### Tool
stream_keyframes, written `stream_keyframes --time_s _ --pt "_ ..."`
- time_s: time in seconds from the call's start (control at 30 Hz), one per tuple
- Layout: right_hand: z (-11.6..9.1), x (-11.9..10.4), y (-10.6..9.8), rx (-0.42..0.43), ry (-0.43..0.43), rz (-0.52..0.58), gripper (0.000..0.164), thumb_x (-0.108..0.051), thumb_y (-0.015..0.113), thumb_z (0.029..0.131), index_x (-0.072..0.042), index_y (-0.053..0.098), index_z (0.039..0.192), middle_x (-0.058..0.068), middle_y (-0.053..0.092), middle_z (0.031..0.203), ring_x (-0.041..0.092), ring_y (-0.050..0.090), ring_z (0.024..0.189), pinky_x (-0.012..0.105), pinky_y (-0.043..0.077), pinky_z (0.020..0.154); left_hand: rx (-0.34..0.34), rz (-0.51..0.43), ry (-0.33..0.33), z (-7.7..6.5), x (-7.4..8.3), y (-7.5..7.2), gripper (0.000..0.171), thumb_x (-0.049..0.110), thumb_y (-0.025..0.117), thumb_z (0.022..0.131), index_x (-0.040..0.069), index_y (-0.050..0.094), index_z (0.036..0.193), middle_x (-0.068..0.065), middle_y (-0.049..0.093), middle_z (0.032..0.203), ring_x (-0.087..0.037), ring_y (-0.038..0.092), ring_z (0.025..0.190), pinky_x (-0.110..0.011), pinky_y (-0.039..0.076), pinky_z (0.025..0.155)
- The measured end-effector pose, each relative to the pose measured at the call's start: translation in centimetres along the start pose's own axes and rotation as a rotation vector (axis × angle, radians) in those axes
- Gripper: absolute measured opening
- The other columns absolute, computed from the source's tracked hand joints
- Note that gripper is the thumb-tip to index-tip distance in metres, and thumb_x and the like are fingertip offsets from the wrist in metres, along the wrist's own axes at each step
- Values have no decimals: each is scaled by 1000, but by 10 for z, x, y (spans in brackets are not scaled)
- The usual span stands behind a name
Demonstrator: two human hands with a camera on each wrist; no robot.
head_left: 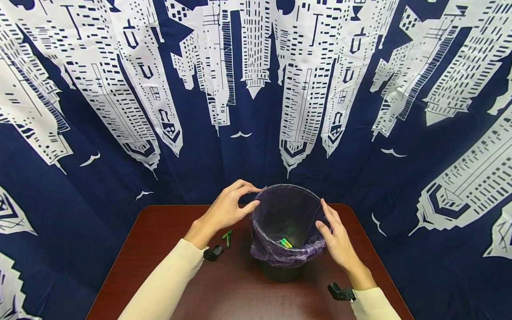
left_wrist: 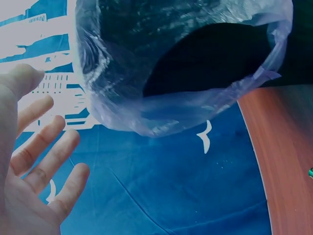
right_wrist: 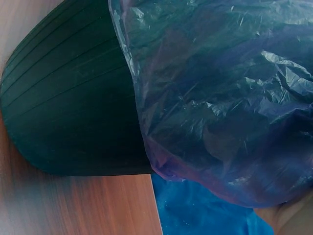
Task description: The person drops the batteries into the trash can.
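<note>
A dark trash can (right_wrist: 73, 98) stands upright on the table, lined with a thin purple trash bag (head_left: 269, 255) folded over its rim. My left hand (head_left: 230, 205) is at the left of the rim, fingers spread and fairly straight; in the left wrist view its fingers (left_wrist: 51, 156) show apart from the bag. On the opposite side, my right hand (head_left: 338, 235) has straight fingers along the rim and the thumb toward the opening. In the right wrist view only a bit of that hand shows. Small green batteries (head_left: 286, 242) lie at the bottom inside the can.
Two more green batteries (head_left: 226, 235) lie on the reddish-brown table (head_left: 168, 249), left of the can. A dark blue curtain (head_left: 208, 169) with white city buildings hangs behind and around the table. Each wrist wears a black camera strap (head_left: 341, 292).
</note>
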State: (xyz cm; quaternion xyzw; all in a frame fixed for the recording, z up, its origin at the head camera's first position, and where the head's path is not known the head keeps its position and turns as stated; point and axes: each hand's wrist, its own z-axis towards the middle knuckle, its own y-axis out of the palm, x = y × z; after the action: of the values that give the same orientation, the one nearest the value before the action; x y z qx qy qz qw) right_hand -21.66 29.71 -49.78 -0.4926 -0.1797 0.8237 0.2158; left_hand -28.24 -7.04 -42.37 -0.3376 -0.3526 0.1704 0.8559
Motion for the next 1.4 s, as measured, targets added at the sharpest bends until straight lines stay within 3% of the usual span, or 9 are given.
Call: stream_keyframes --time_s 0.17,0.27,0.33,0.4,0.47,0.53,0.83,1.17,1.4 --pt "0 0 -1 -4 12 1 71 -17 60 117 0 36 181 30 40 183 57 39 169 3 19 124 8 -8 -7 -4 -6 0 36 24 87 107 12 83 141 -7 77 137 -29 78 131 -49 66 117" --pt "0 0 -2 -10 22 -7 71 -18 61 117 -3 35 182 29 39 183 56 39 170 25 26 139 19 -6 -11 -7 -11 1 35 22 87 106 12 83 139 -7 78 136 -29 79 130 -49 66 117" --pt "0 0 -2 -11 24 -10 71 -18 61 117 -5 35 182 28 39 184 56 39 170 30 27 140 22 -8 -21 -10 -15 3 34 22 87 107 12 83 139 -8 78 136 -30 79 128 -49 66 116" --pt "0 0 -2 -9 19 -7 71 -18 61 117 -4 36 182 28 39 184 56 39 170 25 26 139 23 -13 -38 -13 -19 4 34 21 86 107 13 83 140 -8 78 137 -30 79 128 -49 66 116" --pt "1 1 -1 -5 11 0 71 -17 61 117 -2 36 181 29 39 183 57 39 170 9 22 130 22 -22 -59 -17 -23 5 34 21 85 108 12 82 141 -9 78 138 -31 79 128 -49 66 116" --pt "1 1 -1 -3 5 7 71 -17 61 117 -2 36 181 30 39 183 57 39 170 0 18 121 27 -27 -75 -20 -26 7 34 20 85 108 12 82 141 -9 78 139 -32 78 129 -50 66 117" --pt "0 2 -1 6 -4 13 70 -15 61 116 -1 37 181 31 40 182 58 39 169 -4 19 119 38 -31 -118 -39 -42 17 32 19 84 109 13 83 140 -8 80 137 -32 77 128 -52 65 116" --pt "-1 1 -1 -2 11 11 70 -16 61 117 -4 37 182 28 41 183 55 40 169 1 18 121 52 -5 -139 -61 -60 31 30 19 84 109 14 84 139 -8 81 135 -31 79 130 -53 65 115" --pt "0 1 0 -1 0 15 70 -15 61 117 -5 36 182 29 41 183 56 39 170 -1 18 120 6 -9 -207 -78 -72 41 31 20 83 110 15 83 140 -8 80 137 -32 78 130 -54 65 115"
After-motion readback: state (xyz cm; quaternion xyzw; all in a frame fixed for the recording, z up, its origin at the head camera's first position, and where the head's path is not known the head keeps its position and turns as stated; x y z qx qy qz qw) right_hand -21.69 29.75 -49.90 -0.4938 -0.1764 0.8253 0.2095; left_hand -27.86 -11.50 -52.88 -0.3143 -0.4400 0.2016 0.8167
